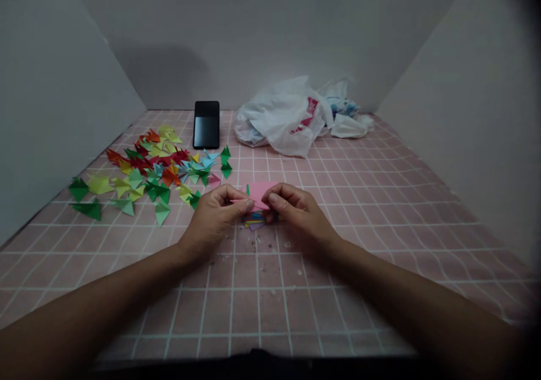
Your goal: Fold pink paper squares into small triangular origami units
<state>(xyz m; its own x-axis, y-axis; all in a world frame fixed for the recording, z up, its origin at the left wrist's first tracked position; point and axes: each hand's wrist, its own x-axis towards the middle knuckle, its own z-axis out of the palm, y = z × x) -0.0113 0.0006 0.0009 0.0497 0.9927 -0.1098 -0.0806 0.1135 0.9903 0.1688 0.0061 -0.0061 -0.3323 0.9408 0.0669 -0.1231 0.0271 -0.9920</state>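
Note:
My left hand [215, 213] and my right hand [296, 208] meet at the middle of the pink tiled surface, each pinching one side of a small pink paper sheet [261, 191]. Thumbs and forefingers press on the paper's lower edge. Under the hands lies a small stack of coloured paper sheets [256, 219], partly hidden by my fingers. To the left spreads a pile of folded paper triangles [152, 168] in green, yellow, red, orange and blue.
A black phone [206, 124] stands upright at the back, left of centre. A crumpled white plastic bag [283, 118] and more white wrapping [349, 122] lie at the back right. Grey walls enclose the surface on three sides. Small crumbs dot the tiles near my wrists.

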